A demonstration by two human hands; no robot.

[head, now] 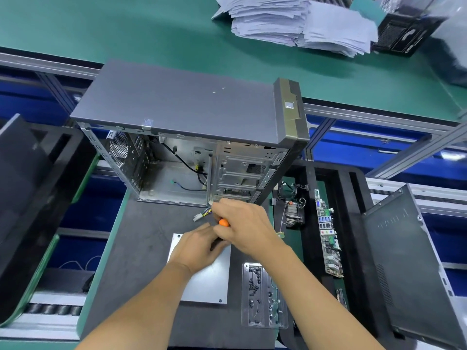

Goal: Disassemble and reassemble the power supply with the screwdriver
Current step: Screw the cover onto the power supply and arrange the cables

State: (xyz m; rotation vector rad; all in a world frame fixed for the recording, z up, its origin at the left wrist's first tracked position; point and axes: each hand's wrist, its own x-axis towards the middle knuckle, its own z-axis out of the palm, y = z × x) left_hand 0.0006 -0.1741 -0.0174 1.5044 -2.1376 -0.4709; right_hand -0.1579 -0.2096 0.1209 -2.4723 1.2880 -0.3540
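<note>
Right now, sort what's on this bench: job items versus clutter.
Job: power supply, screwdriver gripped by right hand, left hand steadying, screw tray.
Lying about: computer case, motherboard, side panel, paper stacks.

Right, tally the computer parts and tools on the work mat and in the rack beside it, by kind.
Computer case, side open: 1
Power supply: 1
Screwdriver, orange-handled, gripped by the right hand: 1
Clear screw tray: 1
Motherboard, upright in the rack: 1
Heatsink cooler: 1
Case side panel: 1
Total: 7
</note>
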